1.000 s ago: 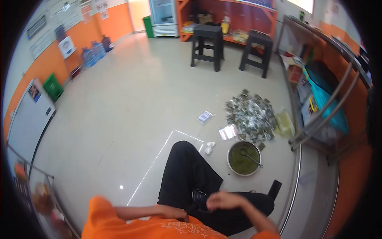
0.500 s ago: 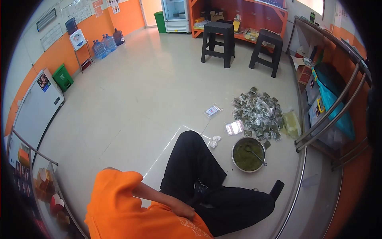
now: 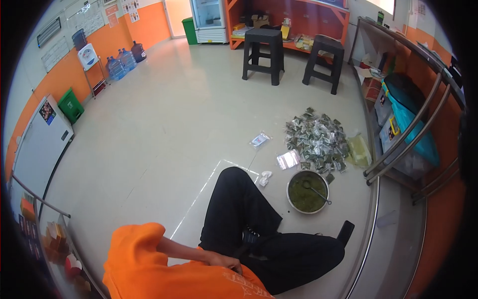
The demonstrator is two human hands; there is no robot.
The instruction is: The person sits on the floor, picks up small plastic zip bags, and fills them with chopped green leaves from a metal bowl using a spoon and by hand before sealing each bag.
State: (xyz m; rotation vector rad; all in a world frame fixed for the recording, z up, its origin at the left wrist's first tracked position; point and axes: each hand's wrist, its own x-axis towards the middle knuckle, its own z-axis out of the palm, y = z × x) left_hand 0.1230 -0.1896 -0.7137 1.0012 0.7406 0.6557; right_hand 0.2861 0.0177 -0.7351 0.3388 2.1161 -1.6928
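My left hand (image 3: 225, 260) lies at my waist against the orange shirt (image 3: 144, 259), above my black trousers (image 3: 289, 259). Its fingers are mostly hidden by the shirt's folds. My right hand is out of view. On the floor beyond my bent legs stands a steel bowl (image 3: 298, 211) of green paste, with a metal spoon (image 3: 319, 195) resting in it. Behind the bowl is a heap of small clear packets (image 3: 316, 139) with green contents. A stack of clear plastic bags (image 3: 288, 160) lies left of the heap, near a crumpled white tissue (image 3: 265, 178).
A yellow-green plastic bag (image 3: 358, 150) is right of the heap, and a printed clear packet (image 3: 260, 140) lies to its left. A black phone (image 3: 345, 233) is by my knee. Two black stools (image 3: 264, 55) stand farther back. Metal rails (image 3: 406, 132) run along the right.
The view has shifted slightly, so the room sits a little farther left. My left hand stays at my waist, seen a little lower and farther left. Bowl, spoon and packets have not moved.
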